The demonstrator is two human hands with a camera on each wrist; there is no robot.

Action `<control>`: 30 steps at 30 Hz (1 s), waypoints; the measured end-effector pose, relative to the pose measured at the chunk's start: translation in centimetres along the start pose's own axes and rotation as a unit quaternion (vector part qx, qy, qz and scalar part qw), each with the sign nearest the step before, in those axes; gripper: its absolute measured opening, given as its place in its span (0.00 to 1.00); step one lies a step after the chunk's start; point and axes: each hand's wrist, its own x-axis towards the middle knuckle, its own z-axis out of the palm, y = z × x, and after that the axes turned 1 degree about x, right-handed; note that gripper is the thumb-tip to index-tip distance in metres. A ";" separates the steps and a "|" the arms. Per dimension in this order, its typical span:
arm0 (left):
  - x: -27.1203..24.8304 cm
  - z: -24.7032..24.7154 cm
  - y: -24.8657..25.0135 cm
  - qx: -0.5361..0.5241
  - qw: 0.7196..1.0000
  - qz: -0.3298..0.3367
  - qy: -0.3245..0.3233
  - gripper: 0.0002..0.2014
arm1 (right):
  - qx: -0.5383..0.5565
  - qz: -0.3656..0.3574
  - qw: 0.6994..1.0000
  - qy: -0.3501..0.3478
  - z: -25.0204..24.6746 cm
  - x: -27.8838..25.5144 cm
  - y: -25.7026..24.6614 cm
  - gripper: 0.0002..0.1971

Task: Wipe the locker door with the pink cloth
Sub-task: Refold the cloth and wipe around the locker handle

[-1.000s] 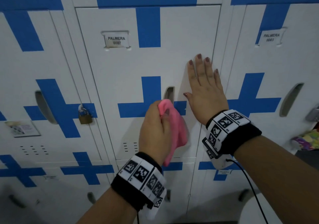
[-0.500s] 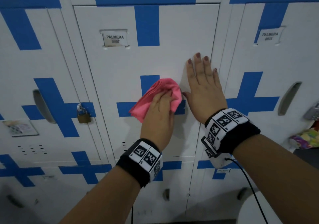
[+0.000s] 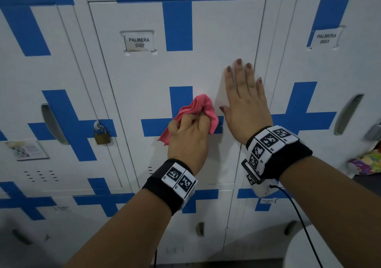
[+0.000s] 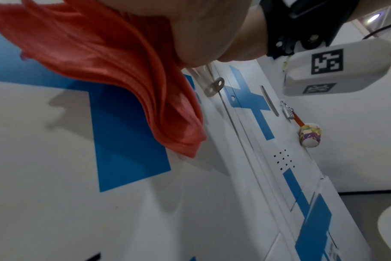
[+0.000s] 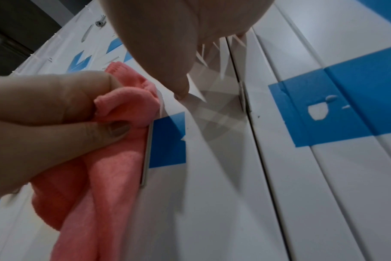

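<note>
The white locker door [image 3: 156, 71] with a blue cross and a "PALMERA" label fills the middle of the head view. My left hand [image 3: 188, 131] grips the bunched pink cloth [image 3: 198, 108] and holds it against the door at the blue cross, over the handle slot. In the right wrist view the fingers [image 5: 74, 109] curl round the cloth [image 5: 114, 159]; the left wrist view shows the cloth [image 4: 123, 79] hanging against the door [image 4: 56, 194]. My right hand [image 3: 245, 98] lies flat on the door's right edge, fingers straight and pointing up.
A neighbouring locker on the left carries a brass padlock [image 3: 102, 133]. The locker to the right [image 3: 329, 71] has its own handle slot. A colourful cup-shaped thing [image 4: 310, 135] hangs from a lock further right. Lower lockers run beneath.
My left hand swung the cloth up onto the door a second ago, then bunched it tighter in curled fingers over the handle slot. The right hand stayed flat in place.
</note>
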 end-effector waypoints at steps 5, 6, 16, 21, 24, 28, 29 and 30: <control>-1.2 0.4 -0.4 0.023 0.998 0.033 -0.042 0.32 | -0.004 -0.001 1.000 -0.003 -0.1 -0.1 0.0 0.43; -1.6 0.5 -0.4 0.025 0.997 0.035 -0.060 0.36 | -0.005 -0.001 1.000 -0.005 -0.1 -0.1 0.0 0.43; -2.8 0.4 -0.2 0.033 0.993 0.044 -0.105 0.40 | -0.006 -0.001 1.000 -0.007 -0.3 -0.1 -0.1 0.42; -3.2 0.7 0.1 0.007 0.995 0.029 -0.092 0.32 | -0.006 -0.001 1.000 -0.005 -0.2 -0.1 0.0 0.42; -3.3 0.7 0.5 0.000 0.997 0.026 -0.078 0.26 | -0.006 -0.002 1.000 -0.006 -0.2 -0.1 0.0 0.42; -2.8 0.4 0.8 0.007 0.998 0.030 -0.061 0.15 | -0.005 -0.001 1.000 -0.005 -0.2 -0.2 -0.1 0.42; -2.6 0.0 1.0 0.009 0.998 0.032 -0.062 0.13 | -0.005 0.000 1.000 -0.005 -0.2 -0.2 -0.1 0.42; -2.4 -0.4 1.1 0.015 0.997 0.037 -0.072 0.12 | -0.005 0.000 1.000 -0.006 -0.2 -0.2 -0.1 0.42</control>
